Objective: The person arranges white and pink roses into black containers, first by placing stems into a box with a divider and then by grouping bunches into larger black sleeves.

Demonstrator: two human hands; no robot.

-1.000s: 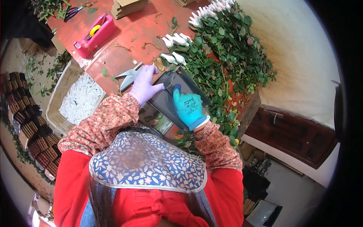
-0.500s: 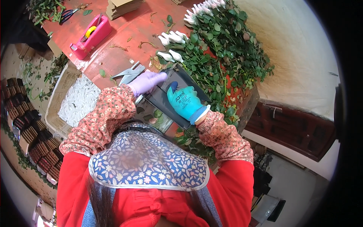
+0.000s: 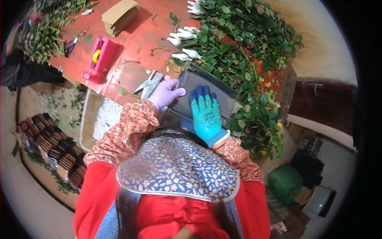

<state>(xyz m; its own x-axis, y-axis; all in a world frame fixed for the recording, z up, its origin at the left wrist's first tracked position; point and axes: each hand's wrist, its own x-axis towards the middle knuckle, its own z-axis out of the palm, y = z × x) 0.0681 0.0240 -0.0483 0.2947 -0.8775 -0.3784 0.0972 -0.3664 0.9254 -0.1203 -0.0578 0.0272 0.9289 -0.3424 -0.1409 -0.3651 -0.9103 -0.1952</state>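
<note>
A dark grey rectangular tray [image 3: 225, 97] with raised edges lies before me at the near edge of the red table. My left hand [image 3: 169, 93], in a purple glove, has its fingers closed on the tray's left edge. My right hand [image 3: 207, 113], in a turquoise glove with dark blue fingertips, lies on the tray, fingers stretched out. Beside my left hand rests a grey plier-like tool [image 3: 150, 85] with two handles. Cut roses [image 3: 181, 56] with white-covered buds and leafy green stems are heaped beyond the tray and to its right.
A pink tape dispenser [image 3: 100, 59] with yellow tape stands on the red table [image 3: 129, 47], near a stack of brown cardboard [image 3: 118, 18]. Scissors [image 3: 71, 46] lie farther left. A basket [image 3: 88, 119] of small white sleeves is at my left. Stem scraps dot the table.
My right hand has flattened out on the tray, its fingers now showing. My left thumb has drawn in at the tray's edge. The whole view has shifted a little.
</note>
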